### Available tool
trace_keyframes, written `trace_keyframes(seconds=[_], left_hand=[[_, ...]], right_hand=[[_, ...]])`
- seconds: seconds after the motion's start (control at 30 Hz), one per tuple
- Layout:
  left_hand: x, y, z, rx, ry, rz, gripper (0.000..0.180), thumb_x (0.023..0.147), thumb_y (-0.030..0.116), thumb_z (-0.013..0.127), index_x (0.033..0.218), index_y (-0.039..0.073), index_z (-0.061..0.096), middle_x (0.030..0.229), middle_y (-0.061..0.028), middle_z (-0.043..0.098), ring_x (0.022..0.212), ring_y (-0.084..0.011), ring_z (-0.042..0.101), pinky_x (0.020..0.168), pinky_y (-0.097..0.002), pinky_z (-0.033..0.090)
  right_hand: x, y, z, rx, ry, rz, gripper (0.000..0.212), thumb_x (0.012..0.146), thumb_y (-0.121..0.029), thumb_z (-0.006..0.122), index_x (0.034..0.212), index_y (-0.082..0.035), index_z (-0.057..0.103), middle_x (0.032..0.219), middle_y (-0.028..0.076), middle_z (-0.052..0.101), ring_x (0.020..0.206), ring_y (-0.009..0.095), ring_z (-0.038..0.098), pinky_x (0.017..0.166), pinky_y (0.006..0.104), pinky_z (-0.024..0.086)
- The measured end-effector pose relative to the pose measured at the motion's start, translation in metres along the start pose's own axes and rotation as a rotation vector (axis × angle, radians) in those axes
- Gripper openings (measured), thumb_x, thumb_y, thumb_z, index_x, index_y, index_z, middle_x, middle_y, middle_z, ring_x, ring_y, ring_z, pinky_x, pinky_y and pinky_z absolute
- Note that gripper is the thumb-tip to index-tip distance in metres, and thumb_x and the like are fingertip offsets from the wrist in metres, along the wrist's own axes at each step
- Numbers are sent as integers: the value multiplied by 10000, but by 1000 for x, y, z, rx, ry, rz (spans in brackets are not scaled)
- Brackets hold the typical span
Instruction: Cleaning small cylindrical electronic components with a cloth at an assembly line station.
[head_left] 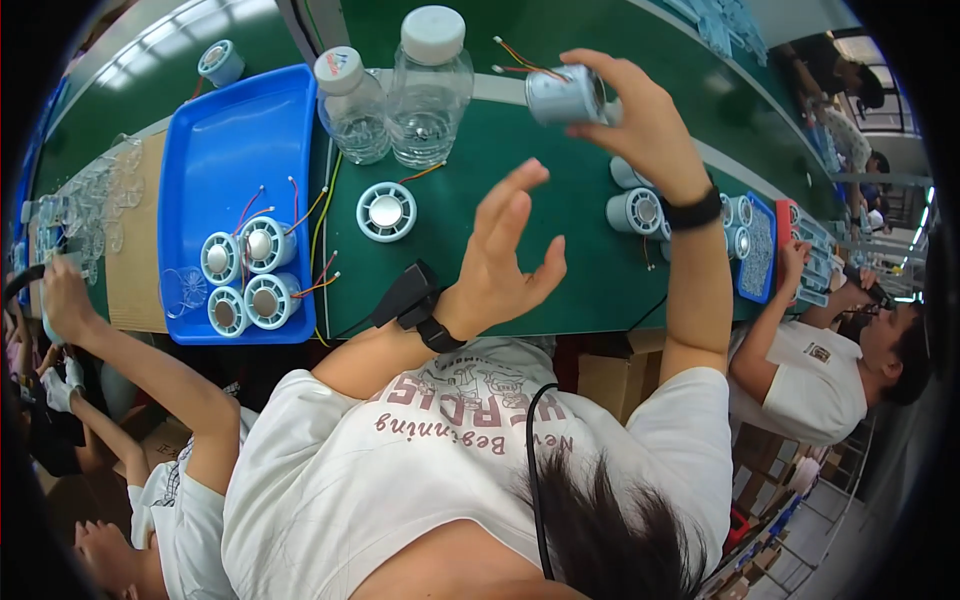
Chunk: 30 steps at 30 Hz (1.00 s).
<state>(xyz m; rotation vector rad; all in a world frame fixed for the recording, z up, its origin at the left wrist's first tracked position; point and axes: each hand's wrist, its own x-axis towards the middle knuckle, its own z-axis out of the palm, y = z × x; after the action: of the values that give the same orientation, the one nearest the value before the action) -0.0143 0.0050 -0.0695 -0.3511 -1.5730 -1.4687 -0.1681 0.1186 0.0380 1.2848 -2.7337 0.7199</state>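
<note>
On the left, a blue tray is carrying four pale-blue, wired cylindrical units near its lower edge, and a single unit is lying on the green table just beyond the tray, disc face up. In the middle, the left hand is hovering empty over the near table, its fingers loosely spread, thumb well apart from them, palm turning toward the right. Farther right, the right hand is holding another unit, the pale-blue cylinder, sideways above the table's far part, thumb below and fingers above, closing around its right end. The cylinder is looking stiff, probably modest in weight, and perhaps a little slick along its smooth wall; the thin wires trailing from its upper left are seeming the fragile part, so gripping across the rigid body and sparing the leads is looking safest. The right forearm is rising steeply, wrist bending leftward.
</note>
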Motion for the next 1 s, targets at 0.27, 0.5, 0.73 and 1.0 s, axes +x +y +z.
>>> trace_keyframes(seconds=[0.27, 0.5, 0.73, 1.0], left_hand=[[6, 0, -4, 29, -324, -104, 753, 714, 24, 824, 1371, 28, 455, 1304, -226, 543, 1166, -341, 598, 899, -397, 550], [2, 8, -6, -186, -393, -375, 673, 712, 92, 858, 1284, -11, 517, 1210, -185, 614, 1127, -264, 624, 886, -360, 568], [6, 6, -13, -698, -469, -870, 471, 807, 150, 798, 1172, -34, 566, 1107, -147, 645, 973, -214, 673, 846, -347, 589], [9, 0, -16, -790, -630, -1084, 441, 935, 302, 652, 1161, -47, 506, 989, -158, 644, 876, -225, 690, 752, -334, 604]], right_hand=[[-105, -42, -31, 452, -184, 421, 853, 698, -156, 857, 1434, -39, 442, 1199, 81, 610, 1085, 162, 580, 920, 312, 487], [-154, -21, 6, 846, 90, 366, 952, 673, -392, 873, 1440, -35, 435, 1064, 77, 629, 892, 153, 573, 800, 250, 464], [-153, -25, 16, 1140, 116, 442, 952, 702, -468, 850, 1416, -2, 427, 1018, 52, 625, 858, 92, 573, 756, 207, 452], [-158, -15, 23, 1021, 25, 446, 865, 722, -515, 823, 1319, 11, 482, 842, 34, 644, 743, 64, 570, 665, 201, 445]])
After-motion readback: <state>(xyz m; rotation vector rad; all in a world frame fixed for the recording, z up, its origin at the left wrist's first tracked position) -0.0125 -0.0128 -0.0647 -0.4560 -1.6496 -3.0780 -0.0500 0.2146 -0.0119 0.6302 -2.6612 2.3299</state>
